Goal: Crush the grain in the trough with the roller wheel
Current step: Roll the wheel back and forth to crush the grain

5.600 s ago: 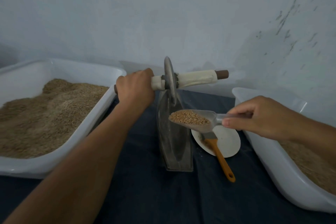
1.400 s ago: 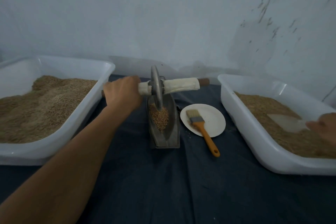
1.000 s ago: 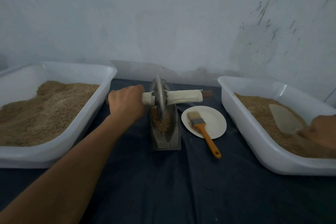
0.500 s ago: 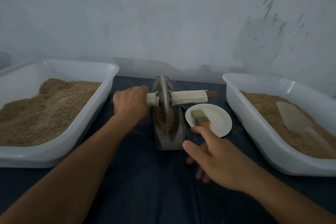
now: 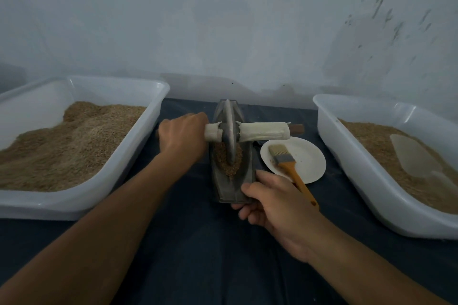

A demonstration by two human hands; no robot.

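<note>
A narrow grey metal trough (image 5: 220, 181) lies lengthwise on the dark cloth at centre. A heap of brown grain (image 5: 219, 157) sits in its middle. The metal roller wheel (image 5: 229, 131) stands upright in the trough on the grain, with a cloth-wrapped axle handle (image 5: 264, 131) sticking out to the right. My left hand (image 5: 183, 135) grips the left end of the axle. My right hand (image 5: 269, 202) holds the trough's near right corner, thumb on its rim and fingers curled under the end.
A white tub of grain (image 5: 158, 96) stands at the left. Another white tub (image 5: 347, 156) at the right holds grain and a clear scoop (image 5: 414, 156). A white plate (image 5: 309, 161) with an orange-handled brush (image 5: 292, 171) lies right of the trough. A wall rises behind.
My right hand poured the scoop's grain into the trough, left the scoop in the right tub, then came across and took hold of the trough's near end. My left hand stays on the axle.
</note>
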